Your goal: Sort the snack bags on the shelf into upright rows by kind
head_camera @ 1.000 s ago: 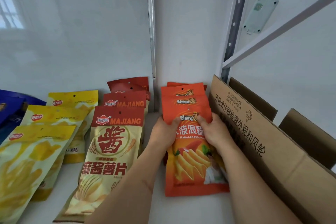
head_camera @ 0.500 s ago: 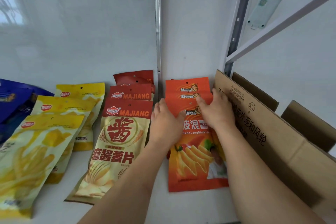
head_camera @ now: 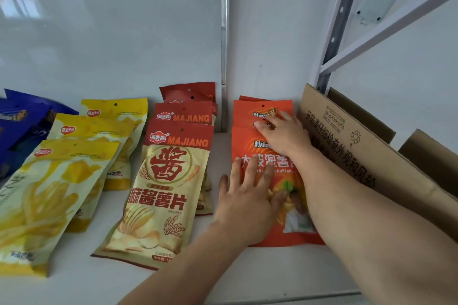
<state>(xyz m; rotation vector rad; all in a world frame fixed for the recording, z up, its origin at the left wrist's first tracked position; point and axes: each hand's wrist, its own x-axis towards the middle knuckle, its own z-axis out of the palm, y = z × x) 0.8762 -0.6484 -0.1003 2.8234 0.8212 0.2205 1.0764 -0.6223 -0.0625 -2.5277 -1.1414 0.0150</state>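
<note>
Several orange snack bags [head_camera: 247, 138] lean in a row at the right of the white shelf [head_camera: 272, 272]. My left hand [head_camera: 247, 200] lies flat with spread fingers on the front orange bag. My right hand [head_camera: 285, 134] rests with straight fingers on the tops of the orange bags behind it. Left of them stands a row of red-topped MAJIANG bags [head_camera: 168, 181], then a row of yellow bags [head_camera: 62, 181], and blue bags [head_camera: 22, 126] at the far left.
An open cardboard box [head_camera: 366, 151] stands right against the orange row, touching my right forearm. A grey shelf upright [head_camera: 339, 22] and a metal strip [head_camera: 224, 32] run up the white back wall.
My left hand has slid down from the bags' top edge and now lies flat on the front orange bag. My right hand stays on the upper bags, fingers straighter.
</note>
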